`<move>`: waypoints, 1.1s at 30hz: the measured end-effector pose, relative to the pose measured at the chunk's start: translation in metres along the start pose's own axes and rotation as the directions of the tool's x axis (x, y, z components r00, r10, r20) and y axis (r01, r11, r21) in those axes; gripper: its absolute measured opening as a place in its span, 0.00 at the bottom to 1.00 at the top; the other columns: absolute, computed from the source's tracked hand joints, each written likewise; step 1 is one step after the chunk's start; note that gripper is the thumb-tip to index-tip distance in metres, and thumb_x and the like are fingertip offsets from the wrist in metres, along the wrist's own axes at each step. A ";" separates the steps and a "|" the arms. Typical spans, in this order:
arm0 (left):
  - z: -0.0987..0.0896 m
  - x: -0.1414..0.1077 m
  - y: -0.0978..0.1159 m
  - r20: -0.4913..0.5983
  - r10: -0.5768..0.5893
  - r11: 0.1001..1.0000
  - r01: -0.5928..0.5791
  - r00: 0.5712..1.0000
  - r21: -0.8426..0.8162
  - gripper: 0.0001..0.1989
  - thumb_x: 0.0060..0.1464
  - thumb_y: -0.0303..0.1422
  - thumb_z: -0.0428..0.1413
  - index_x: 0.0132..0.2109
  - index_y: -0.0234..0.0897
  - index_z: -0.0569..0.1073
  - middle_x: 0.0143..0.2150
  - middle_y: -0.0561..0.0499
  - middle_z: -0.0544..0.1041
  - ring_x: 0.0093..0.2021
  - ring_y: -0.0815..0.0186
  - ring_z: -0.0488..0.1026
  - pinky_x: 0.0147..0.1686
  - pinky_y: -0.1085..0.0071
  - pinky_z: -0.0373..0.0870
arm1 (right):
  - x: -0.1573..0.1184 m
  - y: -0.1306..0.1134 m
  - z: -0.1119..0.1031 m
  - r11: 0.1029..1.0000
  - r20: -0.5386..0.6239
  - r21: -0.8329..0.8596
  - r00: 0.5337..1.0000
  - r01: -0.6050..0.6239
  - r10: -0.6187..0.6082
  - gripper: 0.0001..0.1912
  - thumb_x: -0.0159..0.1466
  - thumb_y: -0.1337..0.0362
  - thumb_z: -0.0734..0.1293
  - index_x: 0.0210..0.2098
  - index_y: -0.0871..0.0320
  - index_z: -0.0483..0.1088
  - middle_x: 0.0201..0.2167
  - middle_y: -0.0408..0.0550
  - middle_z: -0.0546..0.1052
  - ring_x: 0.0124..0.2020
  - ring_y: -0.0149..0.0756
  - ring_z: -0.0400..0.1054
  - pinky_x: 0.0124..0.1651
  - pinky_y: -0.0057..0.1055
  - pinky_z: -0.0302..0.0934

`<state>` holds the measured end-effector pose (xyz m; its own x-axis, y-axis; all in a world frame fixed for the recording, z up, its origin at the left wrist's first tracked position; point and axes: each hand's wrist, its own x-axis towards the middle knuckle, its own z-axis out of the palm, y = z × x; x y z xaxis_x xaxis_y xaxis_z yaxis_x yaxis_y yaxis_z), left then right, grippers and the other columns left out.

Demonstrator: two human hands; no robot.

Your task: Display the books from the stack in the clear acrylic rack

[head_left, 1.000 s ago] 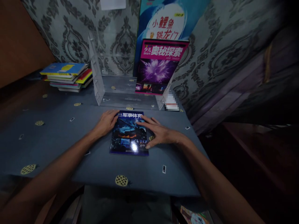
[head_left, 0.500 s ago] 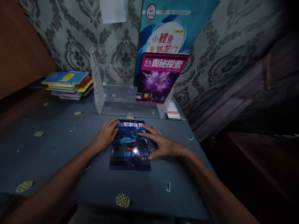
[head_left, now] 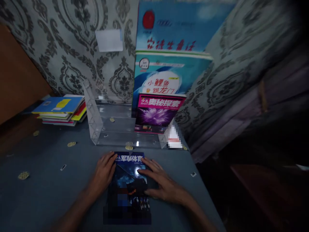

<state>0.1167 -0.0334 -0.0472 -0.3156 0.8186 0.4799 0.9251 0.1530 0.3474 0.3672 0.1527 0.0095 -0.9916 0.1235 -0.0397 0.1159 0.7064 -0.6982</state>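
A dark blue book (head_left: 130, 183) with white Chinese title characters lies flat, cover up, on the patterned tablecloth; part of its cover is blurred out. At its upper left corner rests my left hand (head_left: 104, 170), fingers stretched out and touching the edge. My right hand (head_left: 163, 183) lies over the right edge, its fingers spread and fingertips on the cover. Behind the book stands a clear plastic rack (head_left: 94, 119). On the rack's right side a purple and pink book (head_left: 158, 114) leans in front of a teal book (head_left: 159, 75) and a taller blue book (head_left: 183, 29).
A stack of books (head_left: 59, 108) lies left of the rack. A pixelated white item (head_left: 174, 138) is by the rack's right end. Patterned wallpaper (head_left: 79, 74) with a white paper (head_left: 109, 40) rises behind. A curtain (head_left: 231, 129) hangs to the right, past the table edge.
My view has tilted up, so everything sits lower in the picture and the tall blue book at the back now shows. Both hands remain at the dark blue book.
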 end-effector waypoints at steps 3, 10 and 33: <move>0.006 0.005 -0.002 -0.004 -0.027 1.000 0.027 1.000 0.011 0.19 0.68 0.35 0.44 0.59 0.40 0.72 0.59 0.41 0.76 0.59 0.54 0.73 0.58 0.51 0.72 | 0.003 0.004 0.007 0.998 -0.077 -0.058 0.997 -0.005 0.001 0.34 0.67 0.41 0.63 0.67 0.49 0.63 0.74 0.55 0.54 0.74 0.53 0.46 0.72 0.60 0.42; 0.002 0.008 -0.014 0.047 0.027 1.000 -0.026 0.999 -0.007 0.20 0.67 0.37 0.46 0.60 0.36 0.72 0.62 0.40 0.73 0.62 0.54 0.70 0.63 0.52 0.67 | 0.014 0.005 0.030 0.969 -0.280 -0.246 0.957 0.000 -0.072 0.30 0.69 0.45 0.62 0.66 0.51 0.65 0.70 0.57 0.61 0.70 0.52 0.55 0.69 0.55 0.50; -0.014 0.020 0.006 0.079 -0.198 0.868 0.212 0.977 -0.450 0.13 0.55 0.31 0.55 0.46 0.39 0.79 0.52 0.42 0.80 0.58 0.50 0.72 0.66 0.49 0.59 | -0.042 -0.044 0.057 0.960 -0.180 -0.264 0.983 -0.090 0.042 0.52 0.55 0.33 0.69 0.70 0.55 0.59 0.73 0.61 0.55 0.74 0.56 0.45 0.74 0.59 0.35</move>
<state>0.1131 -0.0239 -0.0236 -0.4750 0.8130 0.3368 0.6408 0.0573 0.7656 0.4007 0.0772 0.0011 -0.9591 0.2765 0.0600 0.2155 0.8512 -0.4785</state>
